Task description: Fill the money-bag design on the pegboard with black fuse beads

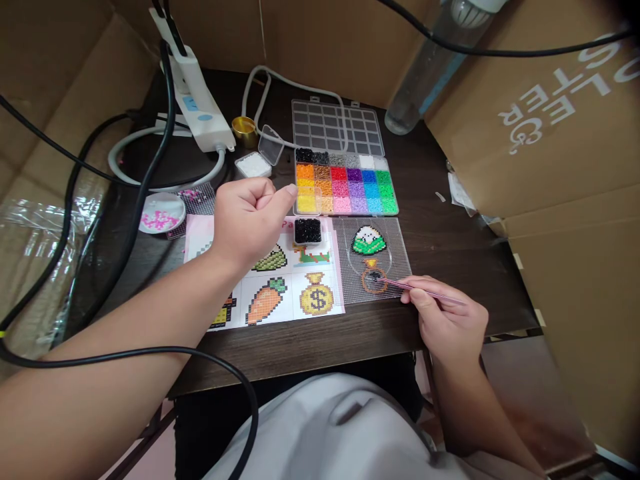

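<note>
My right hand (445, 317) pinches a thin pink tweezers (417, 288) whose tip rests on the clear pegboard (395, 240), at a brown ring of beads (374, 280). A finished green and white bead figure (369, 241) sits higher on the board. My left hand (247, 220) hovers closed in a loose fist over the pattern sheet (280, 293), thumb pressed toward the bead organiser (345, 183); whether it holds anything I cannot see. A small black box of black beads (307, 231) lies just right of that hand.
A white bead tub (253, 165), a gold cap (245, 128), a power strip (195, 100) with cables, a dish of pink beads (161, 213) and a clear bottle (425, 73) stand on the dark table (450, 227). Cardboard walls surround it.
</note>
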Demonstrator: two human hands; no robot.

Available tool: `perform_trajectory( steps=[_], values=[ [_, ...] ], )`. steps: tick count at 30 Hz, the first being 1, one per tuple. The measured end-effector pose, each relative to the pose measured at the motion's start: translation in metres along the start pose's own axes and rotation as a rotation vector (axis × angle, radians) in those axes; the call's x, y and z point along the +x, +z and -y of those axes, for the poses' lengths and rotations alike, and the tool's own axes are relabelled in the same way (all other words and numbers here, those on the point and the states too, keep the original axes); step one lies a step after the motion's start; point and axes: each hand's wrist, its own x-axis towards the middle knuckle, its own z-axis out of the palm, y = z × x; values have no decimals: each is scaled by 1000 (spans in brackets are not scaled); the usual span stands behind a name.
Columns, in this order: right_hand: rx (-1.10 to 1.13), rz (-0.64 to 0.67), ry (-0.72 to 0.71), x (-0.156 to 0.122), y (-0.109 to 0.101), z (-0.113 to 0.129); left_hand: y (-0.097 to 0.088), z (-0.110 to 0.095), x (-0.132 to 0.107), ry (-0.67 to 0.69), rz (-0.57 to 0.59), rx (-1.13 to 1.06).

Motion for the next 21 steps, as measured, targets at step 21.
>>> perform_trajectory(
  steps=[21],
  values=[
    [17, -116, 58, 5, -1, 2, 0, -4, -2, -7, -14, 4]
  ],
)
